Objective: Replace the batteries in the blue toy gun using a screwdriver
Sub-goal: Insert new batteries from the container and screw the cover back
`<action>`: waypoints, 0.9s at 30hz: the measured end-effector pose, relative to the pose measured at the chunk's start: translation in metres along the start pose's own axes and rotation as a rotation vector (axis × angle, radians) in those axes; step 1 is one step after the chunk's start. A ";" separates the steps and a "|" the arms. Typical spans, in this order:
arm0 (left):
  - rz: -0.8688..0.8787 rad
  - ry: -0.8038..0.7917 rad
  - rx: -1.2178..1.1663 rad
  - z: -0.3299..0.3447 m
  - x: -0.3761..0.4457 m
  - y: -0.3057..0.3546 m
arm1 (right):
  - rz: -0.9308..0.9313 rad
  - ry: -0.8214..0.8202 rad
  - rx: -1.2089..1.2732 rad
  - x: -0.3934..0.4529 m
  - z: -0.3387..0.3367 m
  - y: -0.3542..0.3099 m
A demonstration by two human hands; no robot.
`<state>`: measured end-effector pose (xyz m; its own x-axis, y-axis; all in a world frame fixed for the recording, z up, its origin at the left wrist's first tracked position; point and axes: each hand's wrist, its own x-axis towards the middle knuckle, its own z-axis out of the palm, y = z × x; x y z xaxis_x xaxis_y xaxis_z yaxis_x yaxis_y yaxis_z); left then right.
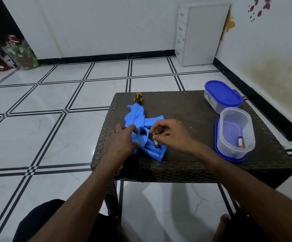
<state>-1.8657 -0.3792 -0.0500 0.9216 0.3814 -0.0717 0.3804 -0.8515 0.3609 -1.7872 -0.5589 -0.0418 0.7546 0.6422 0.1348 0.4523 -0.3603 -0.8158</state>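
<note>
The blue toy gun (139, 119) lies on the dark wicker table (190, 109), its grip facing me with the battery compartment (154, 151) uncovered. My left hand (122, 140) presses flat on the gun's body. My right hand (171, 133) pinches a battery (156, 143) by its top end, and its lower end stands tilted in the compartment. A screwdriver with a yellow and black handle (138, 97) lies past the gun's muzzle. Another battery (240, 142) rests inside a clear lidless tub (236, 131).
The clear tub stands on its blue lid (217, 145) at the table's right edge. Behind it sits a closed tub with a blue lid (222, 93). A small screw (191, 127) lies on the table. A white drawer unit (201, 32) stands against the far wall.
</note>
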 end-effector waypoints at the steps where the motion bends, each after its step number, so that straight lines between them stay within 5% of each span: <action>1: 0.000 -0.001 -0.001 0.000 0.000 0.000 | -0.006 -0.003 0.006 -0.001 -0.001 0.000; 11: -0.001 -0.001 -0.044 0.000 0.001 -0.001 | 0.006 -0.055 0.050 0.000 0.001 -0.003; 27: -0.014 -0.012 -0.058 0.001 0.002 -0.002 | 0.022 -0.323 -0.405 -0.003 0.000 -0.017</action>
<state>-1.8643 -0.3775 -0.0519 0.9174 0.3881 -0.0878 0.3881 -0.8239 0.4130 -1.7975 -0.5543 -0.0282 0.6098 0.7845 -0.1131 0.6339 -0.5684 -0.5245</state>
